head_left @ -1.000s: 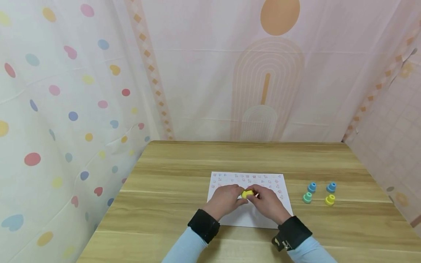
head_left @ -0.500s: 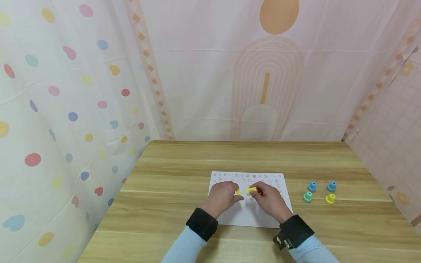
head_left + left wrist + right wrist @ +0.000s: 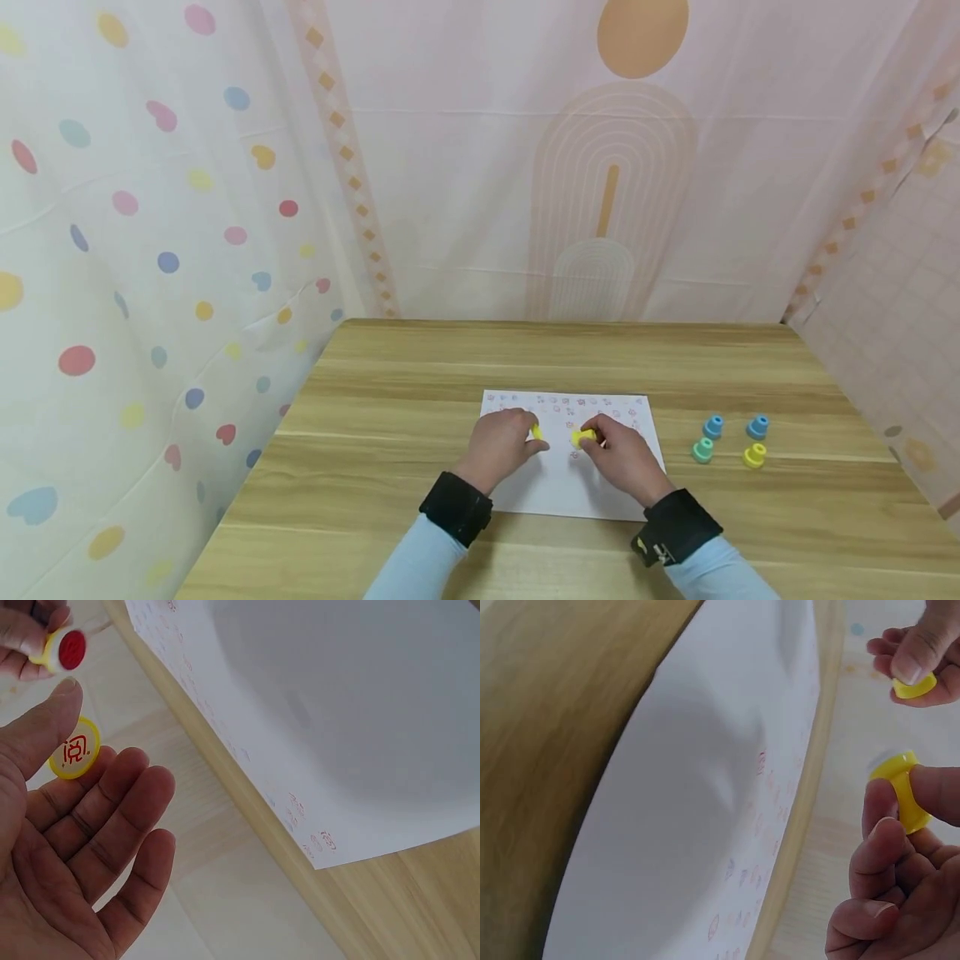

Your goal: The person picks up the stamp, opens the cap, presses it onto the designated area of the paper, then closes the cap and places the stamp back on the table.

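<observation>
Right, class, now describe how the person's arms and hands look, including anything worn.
The left sleeve and right sleeve are light blue. The left wristband and right wristband are wide and black; the right one has a small shiny fitting. The left hand and right hand wear no gloves.

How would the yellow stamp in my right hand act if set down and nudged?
Laid sideways, the yellow stamp may roll, since its ends look round. Its small, plastic-looking body suggests it's light. The shiny surface might slip, though the narrow waist should help grip.
</observation>
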A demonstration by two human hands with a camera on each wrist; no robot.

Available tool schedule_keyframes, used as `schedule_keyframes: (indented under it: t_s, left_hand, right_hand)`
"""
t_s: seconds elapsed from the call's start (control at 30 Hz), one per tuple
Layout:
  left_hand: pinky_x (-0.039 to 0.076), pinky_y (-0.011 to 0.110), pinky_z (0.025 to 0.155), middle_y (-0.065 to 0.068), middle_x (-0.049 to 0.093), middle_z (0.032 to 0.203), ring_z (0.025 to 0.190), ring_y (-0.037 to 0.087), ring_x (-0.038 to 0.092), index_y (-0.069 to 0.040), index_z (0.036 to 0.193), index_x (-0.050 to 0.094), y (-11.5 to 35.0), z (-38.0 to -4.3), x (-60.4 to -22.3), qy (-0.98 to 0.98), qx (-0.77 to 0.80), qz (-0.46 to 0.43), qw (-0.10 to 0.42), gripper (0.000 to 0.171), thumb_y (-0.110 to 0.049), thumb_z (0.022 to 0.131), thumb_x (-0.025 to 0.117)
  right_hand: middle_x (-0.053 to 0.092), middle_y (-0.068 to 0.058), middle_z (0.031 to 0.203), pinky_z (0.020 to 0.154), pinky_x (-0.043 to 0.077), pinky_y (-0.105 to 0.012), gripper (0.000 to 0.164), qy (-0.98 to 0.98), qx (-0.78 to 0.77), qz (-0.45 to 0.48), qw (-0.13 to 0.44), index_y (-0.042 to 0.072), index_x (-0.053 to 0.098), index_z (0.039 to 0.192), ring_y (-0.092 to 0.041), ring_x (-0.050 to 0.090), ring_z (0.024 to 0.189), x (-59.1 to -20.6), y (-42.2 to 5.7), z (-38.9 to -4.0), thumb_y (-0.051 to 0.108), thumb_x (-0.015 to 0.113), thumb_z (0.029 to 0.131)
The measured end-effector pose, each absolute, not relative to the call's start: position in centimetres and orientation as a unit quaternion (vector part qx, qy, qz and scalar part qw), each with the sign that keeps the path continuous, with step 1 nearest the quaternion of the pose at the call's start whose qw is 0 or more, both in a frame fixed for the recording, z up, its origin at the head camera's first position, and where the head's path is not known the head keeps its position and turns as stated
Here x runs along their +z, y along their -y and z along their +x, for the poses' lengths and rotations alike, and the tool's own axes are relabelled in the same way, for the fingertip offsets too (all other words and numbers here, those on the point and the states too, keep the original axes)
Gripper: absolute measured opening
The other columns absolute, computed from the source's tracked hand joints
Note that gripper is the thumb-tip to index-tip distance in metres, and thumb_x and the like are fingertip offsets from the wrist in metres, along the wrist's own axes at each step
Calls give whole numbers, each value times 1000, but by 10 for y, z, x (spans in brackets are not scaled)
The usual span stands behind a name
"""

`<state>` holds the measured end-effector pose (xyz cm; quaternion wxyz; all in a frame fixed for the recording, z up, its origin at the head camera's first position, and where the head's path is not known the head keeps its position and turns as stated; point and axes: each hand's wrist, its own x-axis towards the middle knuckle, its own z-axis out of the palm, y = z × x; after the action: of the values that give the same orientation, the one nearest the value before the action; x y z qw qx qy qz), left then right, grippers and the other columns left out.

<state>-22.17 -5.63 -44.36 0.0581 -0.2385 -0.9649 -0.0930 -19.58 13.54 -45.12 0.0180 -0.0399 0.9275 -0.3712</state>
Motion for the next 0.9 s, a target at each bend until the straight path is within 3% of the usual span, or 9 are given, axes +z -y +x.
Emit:
schedule_keyframes:
  t_s: [0.37, 0.57, 0.9]
  left_hand:
    - [53, 26, 62, 1, 74, 84, 64, 10, 57, -12, 98, 74, 58, -221, -444, 965, -96, -237, 56, 34, -37, 77, 76]
    - [55, 27, 65, 1, 75, 85, 65, 10, 58, -12, 99, 74, 58, -221, -444, 966, -94, -233, 54, 33, -37, 77, 76]
    - [56, 28, 66, 1, 75, 86, 65, 11, 58, -12, 99, 74, 58, -222, -445, 968, -91, -230, 50, 34, -38, 77, 76]
  right_hand:
    - [70, -3, 79, 65, 52, -37, 13, -972, -194, -129, -6, 9, 67, 92, -15, 53, 66, -469, -129, -196, 14, 74, 82]
    - [63, -1, 68, 56, 47, -34, 7, -976, -135, -168, -36, 9, 65, 82, -16, 46, 58, -473, -127, -193, 6, 72, 81]
    - [69, -6, 74, 59, 51, -37, 7, -977, -78, -199, -26, 8, 68, 90, -17, 50, 60, -480, -125, -195, 7, 69, 83]
